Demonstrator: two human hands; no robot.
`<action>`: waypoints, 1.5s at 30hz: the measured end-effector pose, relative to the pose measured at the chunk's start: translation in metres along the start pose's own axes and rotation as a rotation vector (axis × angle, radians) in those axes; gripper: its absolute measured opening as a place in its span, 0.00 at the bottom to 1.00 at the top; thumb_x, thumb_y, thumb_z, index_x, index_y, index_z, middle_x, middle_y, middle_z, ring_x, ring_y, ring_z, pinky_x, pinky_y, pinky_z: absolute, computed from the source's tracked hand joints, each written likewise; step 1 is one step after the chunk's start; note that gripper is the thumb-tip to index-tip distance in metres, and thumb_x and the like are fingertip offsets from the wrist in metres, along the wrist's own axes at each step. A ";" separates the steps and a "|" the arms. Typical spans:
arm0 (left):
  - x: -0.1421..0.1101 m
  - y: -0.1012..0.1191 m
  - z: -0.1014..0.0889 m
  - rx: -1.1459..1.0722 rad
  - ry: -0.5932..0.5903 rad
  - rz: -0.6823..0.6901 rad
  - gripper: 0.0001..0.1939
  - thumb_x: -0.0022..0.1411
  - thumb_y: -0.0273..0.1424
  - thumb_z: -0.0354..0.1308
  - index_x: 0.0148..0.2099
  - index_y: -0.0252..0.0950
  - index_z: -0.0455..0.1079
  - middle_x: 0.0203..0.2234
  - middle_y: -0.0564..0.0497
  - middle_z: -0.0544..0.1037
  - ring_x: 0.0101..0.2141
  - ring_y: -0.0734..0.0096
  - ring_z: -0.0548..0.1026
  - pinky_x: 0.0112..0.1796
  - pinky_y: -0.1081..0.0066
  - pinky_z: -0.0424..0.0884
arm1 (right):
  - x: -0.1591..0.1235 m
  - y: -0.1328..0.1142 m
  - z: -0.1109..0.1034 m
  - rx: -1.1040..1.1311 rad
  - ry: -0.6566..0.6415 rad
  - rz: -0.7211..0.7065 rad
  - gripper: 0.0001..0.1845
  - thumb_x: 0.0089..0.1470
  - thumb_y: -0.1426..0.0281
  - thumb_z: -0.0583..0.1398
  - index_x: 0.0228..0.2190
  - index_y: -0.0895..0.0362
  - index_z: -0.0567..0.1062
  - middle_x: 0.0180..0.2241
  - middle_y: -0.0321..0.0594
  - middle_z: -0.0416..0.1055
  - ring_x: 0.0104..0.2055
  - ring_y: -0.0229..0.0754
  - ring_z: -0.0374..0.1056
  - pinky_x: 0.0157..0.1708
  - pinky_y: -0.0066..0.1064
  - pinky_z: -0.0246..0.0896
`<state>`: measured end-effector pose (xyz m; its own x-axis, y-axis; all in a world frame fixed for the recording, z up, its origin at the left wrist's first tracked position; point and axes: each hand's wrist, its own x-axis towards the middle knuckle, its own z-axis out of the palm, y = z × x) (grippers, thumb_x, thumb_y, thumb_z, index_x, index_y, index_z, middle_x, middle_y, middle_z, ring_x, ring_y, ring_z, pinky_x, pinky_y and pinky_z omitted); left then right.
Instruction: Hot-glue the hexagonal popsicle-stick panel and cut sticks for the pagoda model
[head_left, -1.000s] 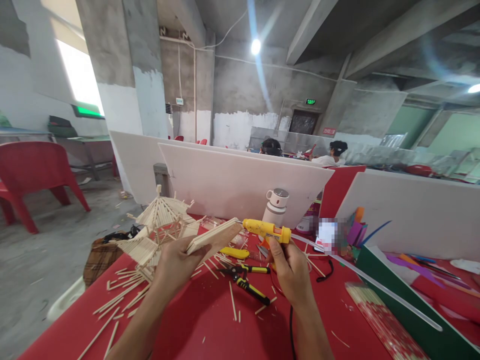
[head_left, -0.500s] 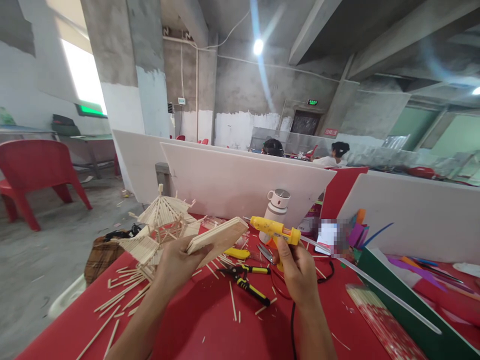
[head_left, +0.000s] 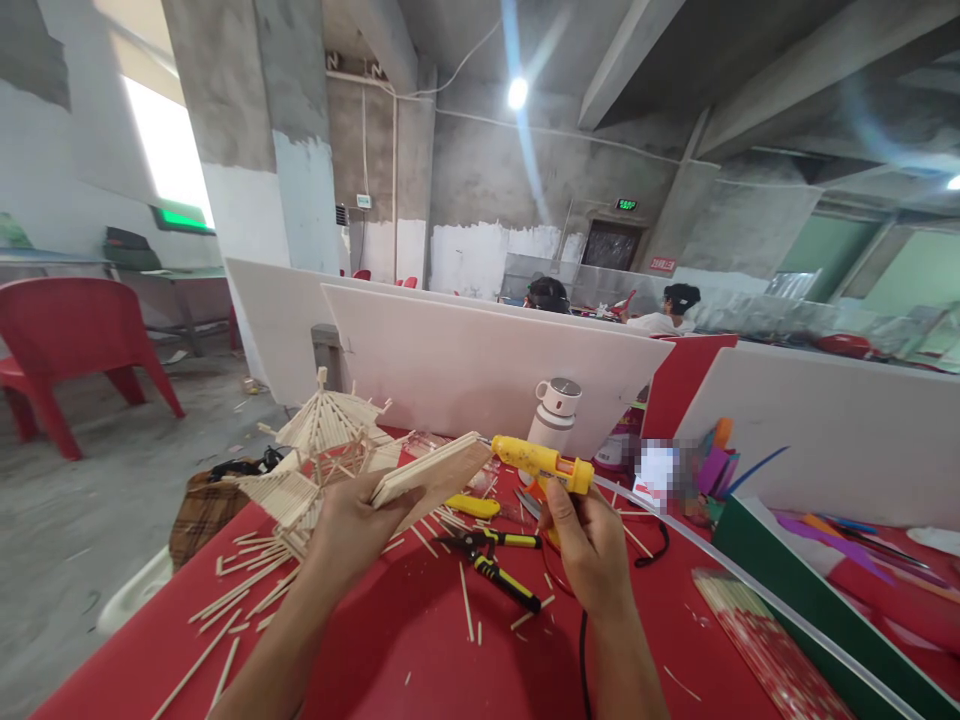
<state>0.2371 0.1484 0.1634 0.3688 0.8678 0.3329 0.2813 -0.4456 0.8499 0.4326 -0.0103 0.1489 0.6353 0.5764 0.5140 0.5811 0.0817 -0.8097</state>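
My left hand [head_left: 352, 525] is closed round a flat panel of glued wooden sticks [head_left: 435, 472], held up and tilted above the red table [head_left: 390, 640]. My right hand [head_left: 589, 545] grips a yellow hot glue gun [head_left: 541, 462] whose nozzle touches the panel's right edge. A long clear glue stick [head_left: 750, 590] trails from the gun's back to the lower right. Just behind my left hand stands a stick-built pagoda model [head_left: 319, 455].
Loose sticks [head_left: 240, 600] lie over the table's left part. Yellow-handled pliers [head_left: 495, 575] and a yellow cutter [head_left: 469, 505] lie between my hands. A white flask [head_left: 553, 410] stands by white partition boards [head_left: 480, 365]. A green-edged tray [head_left: 810, 600] sits at right. Two people sit beyond the partition.
The glue gun drew back to the right about half a second ago, then returned left so its nozzle meets the panel's edge again. My left hand has barely moved.
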 end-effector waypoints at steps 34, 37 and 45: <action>-0.002 -0.010 0.000 0.185 -0.012 0.149 0.18 0.58 0.42 0.55 0.26 0.34 0.73 0.16 0.57 0.65 0.21 0.74 0.63 0.23 0.76 0.58 | 0.002 -0.004 0.005 -0.075 0.026 -0.106 0.20 0.63 0.56 0.54 0.24 0.54 0.67 0.21 0.34 0.66 0.24 0.39 0.62 0.27 0.31 0.56; -0.002 -0.010 -0.001 0.195 -0.016 0.155 0.17 0.58 0.42 0.55 0.26 0.34 0.73 0.16 0.57 0.65 0.21 0.73 0.63 0.23 0.76 0.58 | 0.003 -0.004 0.005 -0.095 0.033 -0.120 0.20 0.63 0.56 0.55 0.24 0.54 0.68 0.21 0.34 0.67 0.25 0.39 0.63 0.28 0.31 0.56; -0.002 -0.011 -0.002 0.223 -0.018 0.159 0.16 0.59 0.41 0.55 0.28 0.35 0.75 0.17 0.57 0.67 0.22 0.72 0.66 0.24 0.76 0.59 | 0.002 -0.003 0.006 -0.107 0.045 -0.143 0.20 0.64 0.57 0.54 0.24 0.55 0.68 0.21 0.34 0.67 0.24 0.39 0.63 0.28 0.31 0.56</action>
<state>0.2316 0.1515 0.1537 0.4395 0.7798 0.4458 0.4060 -0.6152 0.6757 0.4293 -0.0052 0.1503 0.5633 0.5280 0.6355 0.7162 0.0715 -0.6942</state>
